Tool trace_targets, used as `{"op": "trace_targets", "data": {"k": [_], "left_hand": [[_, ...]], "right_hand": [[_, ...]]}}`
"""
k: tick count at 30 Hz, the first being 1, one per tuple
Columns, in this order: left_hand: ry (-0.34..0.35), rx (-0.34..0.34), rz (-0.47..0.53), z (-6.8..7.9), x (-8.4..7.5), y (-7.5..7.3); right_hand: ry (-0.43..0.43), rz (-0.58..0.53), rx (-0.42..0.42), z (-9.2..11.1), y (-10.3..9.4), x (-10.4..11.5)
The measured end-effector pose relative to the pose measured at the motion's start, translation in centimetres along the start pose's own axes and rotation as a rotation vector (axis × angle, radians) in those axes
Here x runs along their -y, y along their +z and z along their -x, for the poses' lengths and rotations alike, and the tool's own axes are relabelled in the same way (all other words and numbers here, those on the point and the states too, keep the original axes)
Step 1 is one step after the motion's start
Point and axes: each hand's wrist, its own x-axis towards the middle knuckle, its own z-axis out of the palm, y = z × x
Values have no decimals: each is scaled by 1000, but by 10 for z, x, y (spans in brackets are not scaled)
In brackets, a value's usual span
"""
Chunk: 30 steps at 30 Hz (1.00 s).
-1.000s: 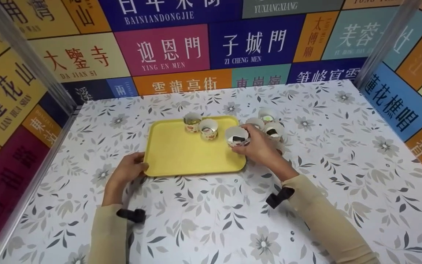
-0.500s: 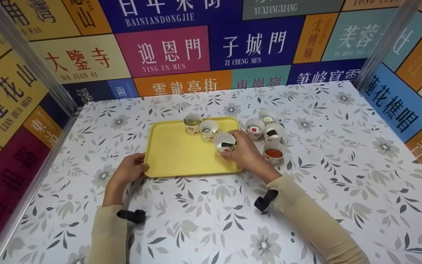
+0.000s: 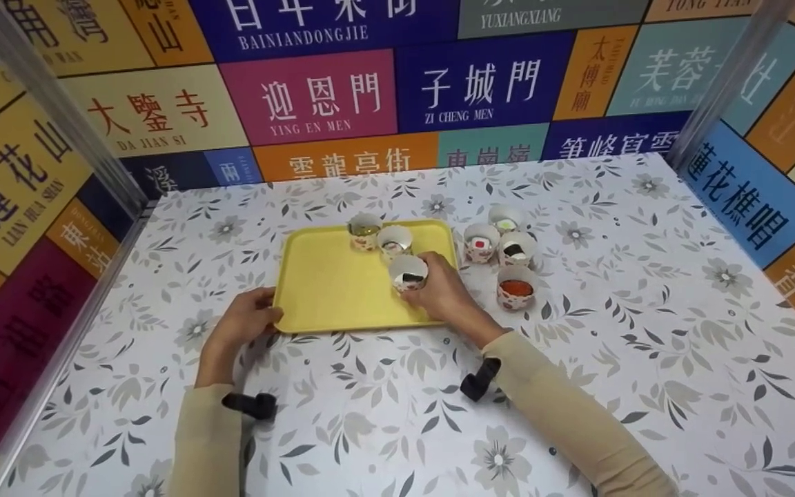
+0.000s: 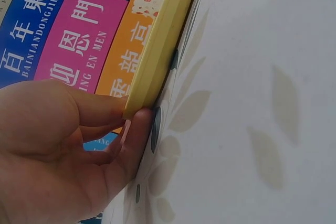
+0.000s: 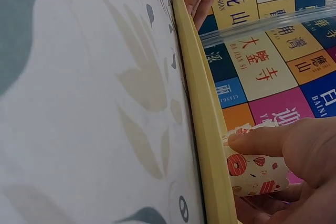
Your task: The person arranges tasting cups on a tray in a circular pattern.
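Note:
My left hand [image 3: 242, 323] pinches the left rim of a yellow tray [image 3: 332, 300]; in the left wrist view the thumb lies on the rim with a finger under it. My right hand [image 3: 444, 295] grips a patterned paper baking cup [image 3: 403, 274] with dark and white contents, over the right half of the tray. The right wrist view shows the printed side of this cup [image 5: 254, 171] between thumb and fingers. Whether its base touches the tray cannot be told. Just behind it on the tray are two similar cups, one with pinkish-white contents [image 3: 395, 243] and one with yellowish-green contents [image 3: 365, 231].
Right of the tray, several more paper cups stand close together: one with red contents [image 3: 515, 290], one with a red-and-white piece [image 3: 480, 244], one dark and white [image 3: 516, 250], one greenish [image 3: 506, 221]. A floral cloth [image 3: 342, 414] covers the table; printed panels [image 3: 308, 93] rise behind.
My right hand has carried the cup leftward and slightly nearer, from the tray's right edge to beside the pinkish-white cup. The left hand has stayed on the tray rim.

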Motion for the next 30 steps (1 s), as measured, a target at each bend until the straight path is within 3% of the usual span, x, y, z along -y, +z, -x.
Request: {"op": "trace_targets", "data": {"k": [8, 19, 30], "left_hand": [[28, 22, -1, -1, 2, -1], [-2, 7, -15, -3, 1, 1], [2, -10, -40, -3, 1, 0]], "right_hand": [[-7, 1, -7, -4, 6, 5], [41, -36, 5, -9, 13, 10], [19, -45, -7, -11, 13, 7]]}}
